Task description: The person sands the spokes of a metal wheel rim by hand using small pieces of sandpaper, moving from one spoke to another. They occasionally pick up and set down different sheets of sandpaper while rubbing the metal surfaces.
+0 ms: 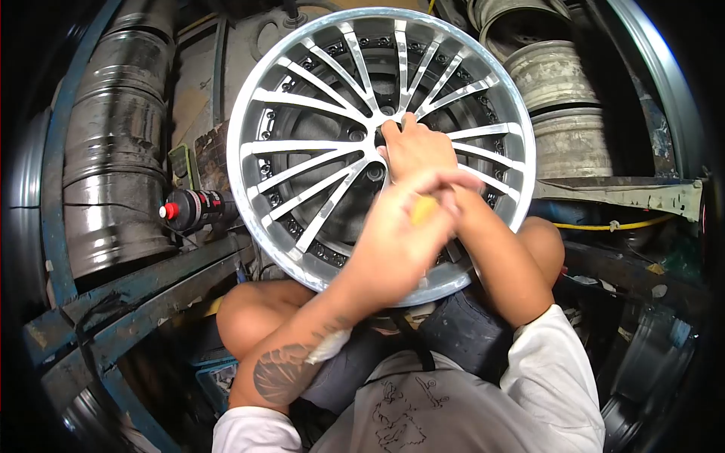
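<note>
Shiny silver alloy wheel (302,143) propped on bare knees, spokes facing up. Right hand (417,147) on the hub in the middle. Left hand (400,234) blurry, closed round a small yellow thing (424,209), just over the lower spokes. Black can with a red cap (192,209) lying left of the wheel. Old steel rims (551,75) stacked at the back right.

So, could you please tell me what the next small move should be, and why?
Probably slide the left hand, blurred and closed on a yellow piece, onto the next spoke, since the right hand steadies the alloy wheel at its hub.
</note>
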`<state>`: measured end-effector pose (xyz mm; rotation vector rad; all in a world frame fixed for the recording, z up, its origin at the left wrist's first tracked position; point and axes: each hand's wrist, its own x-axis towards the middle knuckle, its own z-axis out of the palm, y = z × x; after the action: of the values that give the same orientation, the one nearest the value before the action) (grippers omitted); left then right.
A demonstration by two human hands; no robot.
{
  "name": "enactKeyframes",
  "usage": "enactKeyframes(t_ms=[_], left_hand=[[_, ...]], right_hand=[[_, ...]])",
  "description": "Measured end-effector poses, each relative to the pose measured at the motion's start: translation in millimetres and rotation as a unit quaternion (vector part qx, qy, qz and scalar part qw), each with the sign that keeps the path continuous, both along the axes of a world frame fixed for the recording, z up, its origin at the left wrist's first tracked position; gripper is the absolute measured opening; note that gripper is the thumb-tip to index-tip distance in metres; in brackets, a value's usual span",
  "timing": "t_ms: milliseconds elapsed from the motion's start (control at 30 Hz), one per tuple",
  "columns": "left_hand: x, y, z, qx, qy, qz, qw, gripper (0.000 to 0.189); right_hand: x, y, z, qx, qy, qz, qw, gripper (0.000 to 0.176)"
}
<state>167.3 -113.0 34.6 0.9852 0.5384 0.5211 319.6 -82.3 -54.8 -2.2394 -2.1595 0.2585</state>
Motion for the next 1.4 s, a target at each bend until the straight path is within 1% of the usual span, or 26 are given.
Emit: enactKeyframes(t_ms=[67, 100, 133, 167, 267, 300, 367, 400, 433, 533, 567, 667, 700, 767, 800, 867, 933, 967, 1067, 1100, 1200, 1233, 1267, 1333, 1367, 1400], left_hand=[[-0.6, 5.0, -14.1, -0.075, -0.04, 0.098, 0.992, 0.038], [-6.8, 11.3, -14.7, -0.084, -0.03, 0.122, 0.989, 0.044], [-9.2, 14.0, -18.3, -0.133, -0.043, 0.169, 0.976, 0.047], [-13.1, 16.6, -18.2, -0.154, -0.07, 0.196, 0.966, 0.049], [-27.2, 27.5, -18.5, -0.159, -0.117, 0.239, 0.951, 0.055], [-29.8, 29.2, -16.5, -0.152, -0.129, 0.243, 0.949, 0.056], [-37.2, 32.0, -18.1, -0.142, -0.167, 0.243, 0.945, 0.06], [-40.5, 32.9, -17.7, -0.137, -0.179, 0.245, 0.943, 0.064], [-44.4, 33.9, -18.3, -0.123, -0.173, 0.244, 0.946, 0.067], [-55.2, 38.8, -12.6, -0.107, -0.138, 0.256, 0.951, 0.074], [-58.4, 40.9, -11.8, -0.094, -0.121, 0.266, 0.952, 0.072], [-67.6, 47.3, -10.8, -0.077, -0.075, 0.28, 0.954, 0.067], [-71.9, 50.8, -11.6, -0.085, -0.069, 0.275, 0.955, 0.066], [-73.5, 51.4, -9.2, -0.097, -0.052, 0.28, 0.954, 0.06], [-76.8, 53.3, -11.8, -0.09, -0.057, 0.257, 0.961, 0.058], [-84.4, 59.9, -18.2, -0.072, -0.068, 0.209, 0.973, 0.054], [-79.9, 60.6, -7.6, -0.054, -0.029, 0.198, 0.978, 0.05], [-80.8, 62.6, -6.8, -0.044, -0.015, 0.185, 0.982, 0.049], [-79.8, 68.3, -7.8, -0.01, 0.018, 0.168, 0.986, 0.044], [-79.3, 70.0, -6.8, -0.001, 0.021, 0.169, 0.985, 0.044], [-81.6, 70.0, -6.1, 0.009, 0.019, 0.186, 0.982, 0.049], [-78.2, 66.0, -0.9, 0.007, 0.015, 0.206, 0.978, 0.05], [-75.9, 64.2, 1.7, 0.007, 0.011, 0.225, 0.974, 0.052], [-75.4, 66.3, -5.3, 0.021, 0.007, 0.243, 0.97, 0.058], [-73.5, 67.0, -5.5, 0.029, 0.009, 0.251, 0.967, 0.059], [-71.2, 66.9, -5.2, 0.037, 0.01, 0.258, 0.966, 0.06]], right_hand=[[3.8, -1.4, 0.5, 0.021, 0.016, 0.034, 0.999, 0.029], [6.3, -2.6, -0.3, 0.017, -0.003, 0.047, 0.999, 0.026], [8.2, -4.6, -1.9, 0.013, -0.023, 0.06, 0.998, 0.023], [7.6, -6.6, -17.3, 0.048, -0.064, 0.063, 0.995, 0.015], [4.0, -0.4, -23.6, 0.094, -0.064, 0.05, 0.992, 0.01], [4.4, 1.7, -20.8, 0.116, -0.031, 0.043, 0.992, 0.012], [3.2, 2.3, -16.8, 0.099, 0.081, 0.023, 0.992, 0.018], [3.1, 2.5, -12.7, 0.088, 0.135, 0.015, 0.987, 0.022], [5.7, 4.6, -7.3, 0.044, 0.196, 0.04, 0.979, 0.028], [5.2, 1.4, -1.2, 0.092, 0.32, 0.017, 0.943, 0.013], [8.8, 2.3, -5.6, 0.113, 0.327, 0.014, 0.938, 0.011], [23.0, 7.8, -9.2, -0.04, 0.224, 0.045, 0.973, 0.02], [19.5, 3.5, -7.5, -0.019, 0.211, 0.051, 0.976, 0.015], [17.1, 3.0, -9.5, 0.005, 0.235, -0.001, 0.972, 0.017], [16.6, 3.3, -10.0, 0.018, 0.246, -0.027, 0.969, 0.018], [18.0, 0.9, 15.2, 0.072, 0.217, -0.043, 0.972, 0.021], [28.0, 0.9, 28.3, 0.063, 0.346, -0.078, 0.933, 0.023], [35.6, 2.0, 28.6, 0.015, 0.396, -0.081, 0.915, 0.021], [29.1, -1.2, 18.7, 0.067, 0.401, -0.076, 0.91, 0.019], [23.3, 0.6, 19.0, 0.122, 0.448, -0.074, 0.882, 0.018], [28.6, -0.8, 39.0, 0.197, 0.495, -0.086, 0.842, 0.018], [31.3, -6.2, 53.5, 0.212, 0.419, -0.108, 0.876, 0.016], [35.6, -13.1, 63.1, 0.217, 0.269, -0.11, 0.932, 0.022], [43.2, -20.9, 46.1, 0.092, 0.07, -0.159, 0.981, 0.032], [41.8, -23.9, 32.4, 0.019, 0.021, -0.163, 0.986, 0.039], [35.9, -26.0, 17.6, 0.043, 0.024, -0.149, 0.988, 0.034]])
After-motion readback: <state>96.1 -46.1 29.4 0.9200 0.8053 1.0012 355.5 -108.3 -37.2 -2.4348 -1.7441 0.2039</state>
